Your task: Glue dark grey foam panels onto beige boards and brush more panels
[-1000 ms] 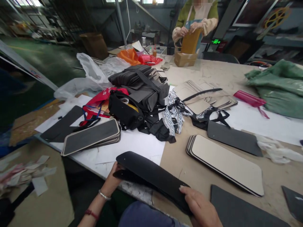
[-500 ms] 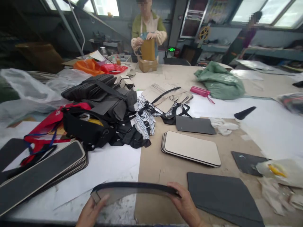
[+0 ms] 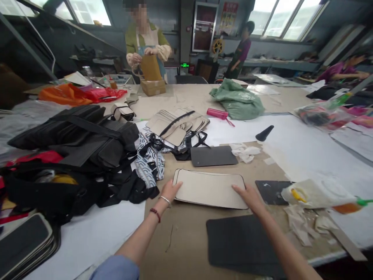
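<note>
My left hand (image 3: 171,191) grips the left end of a beige rectangular panel (image 3: 210,188) with rounded corners and a dark edge, thumb on top. At its right end, my right hand (image 3: 247,195) grips it the same way. The panel bows slightly and lies over the stack of similar panels, whose corner shows at the upper left; whether it touches them all along I cannot tell. Just in front are dark grey sheets (image 3: 239,243). Beyond the panel lies a smaller dark grey sheet (image 3: 214,156) beside a crumpled white cloth (image 3: 245,152).
Black bags (image 3: 72,134) and straps are heaped at left, near a stack of dark panels (image 3: 25,243). Loose beige pieces (image 3: 177,124), a pink pouch (image 3: 217,113) and a green sack (image 3: 237,100) lie farther back. Across the table a person (image 3: 147,41) handles a brown box (image 3: 150,67).
Both hands have carried the bent panel from the table's front edge forward onto the beige stack, and it is now much flatter. The camera view has swung right.
</note>
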The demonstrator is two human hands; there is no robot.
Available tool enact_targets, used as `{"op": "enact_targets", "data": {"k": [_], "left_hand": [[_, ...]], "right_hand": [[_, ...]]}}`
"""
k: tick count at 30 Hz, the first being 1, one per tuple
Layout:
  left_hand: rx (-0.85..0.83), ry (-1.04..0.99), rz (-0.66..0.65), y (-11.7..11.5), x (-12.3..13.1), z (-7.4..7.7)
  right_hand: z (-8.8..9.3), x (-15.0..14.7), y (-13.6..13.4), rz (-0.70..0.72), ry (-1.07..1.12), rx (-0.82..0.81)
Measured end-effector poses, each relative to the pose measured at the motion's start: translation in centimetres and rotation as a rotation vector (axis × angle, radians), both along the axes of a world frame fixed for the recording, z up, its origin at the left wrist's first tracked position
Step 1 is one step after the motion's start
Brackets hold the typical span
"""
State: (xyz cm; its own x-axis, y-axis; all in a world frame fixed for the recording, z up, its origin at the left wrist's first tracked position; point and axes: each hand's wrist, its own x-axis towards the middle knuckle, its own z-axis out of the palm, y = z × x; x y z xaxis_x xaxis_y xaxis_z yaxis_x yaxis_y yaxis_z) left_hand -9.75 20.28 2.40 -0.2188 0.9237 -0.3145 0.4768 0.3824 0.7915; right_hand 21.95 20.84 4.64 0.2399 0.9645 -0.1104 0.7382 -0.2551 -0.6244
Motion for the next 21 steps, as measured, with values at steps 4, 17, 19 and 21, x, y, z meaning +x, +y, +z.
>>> {"op": "enact_targets", "data": {"k": [4, 17, 19, 21], "left_hand": [[-0.081, 0.161, -0.045, 0.4, 0.3, -0.3], [-0.251, -0.296, -0.029, -14.1, 6.9, -3.5], [-0.326, -0.376, 0.028, -15.4, 9.6, -4.1], [-0.326, -0.386, 0.074, -15.6, 11.0, -4.3]], "right_hand": [[-2.1, 1.1, 0.7, -0.015, -0.042, -0.055], [-4.7, 11.9, -14.3, -0.126, -0.431, -0.235], [-6.0, 11.7, -15.8, -0.093, -0.464, -0.244], [-6.8, 11.0, -16.6, -0.096, -0.468, -0.206]]}}
